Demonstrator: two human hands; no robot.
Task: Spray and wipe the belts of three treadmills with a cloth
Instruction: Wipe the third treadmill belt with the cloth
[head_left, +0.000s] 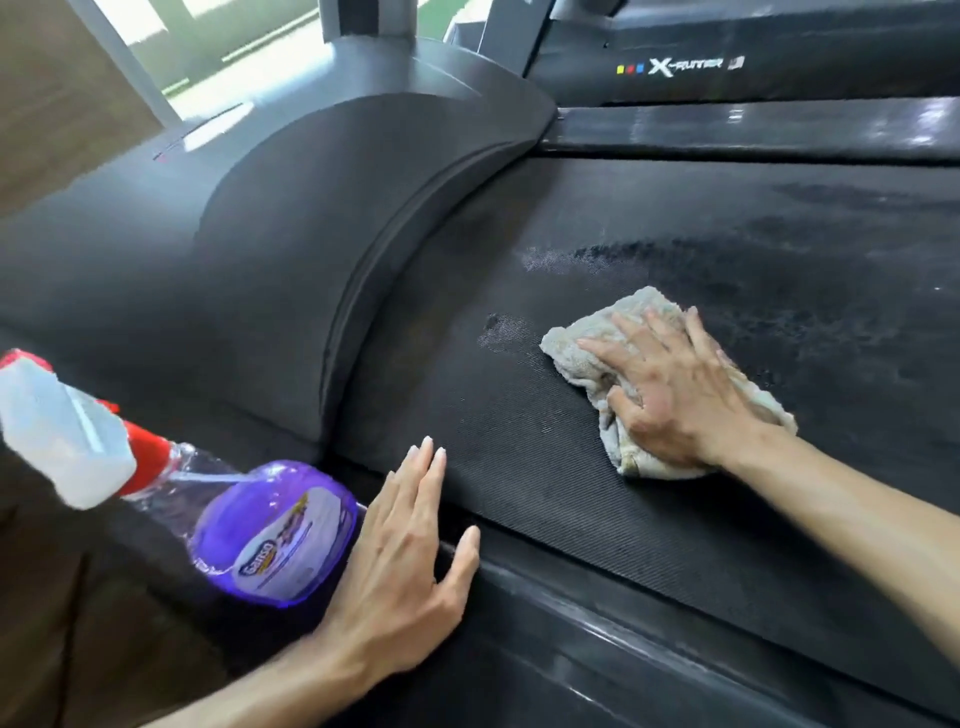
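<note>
My right hand (670, 389) presses a crumpled beige cloth (576, 338) flat on the black textured treadmill belt (519, 467), fingers spread over it. Wet spray patches (597, 254) darken the belt just beyond the cloth. My left hand (405, 561) rests with straight fingers on the near side rail (597, 613) at the belt's edge. A spray bottle (270, 535) with purple liquid, a red collar and a white trigger head stands just left of that hand, apart from it.
The treadmill's curved black motor cover (322, 249) rises left of the belt. A second treadmill labelled X-Runner (685, 65) lies beyond the far side rail (753, 130). A grey upright post (363, 26) stands at the top, with a bright window behind.
</note>
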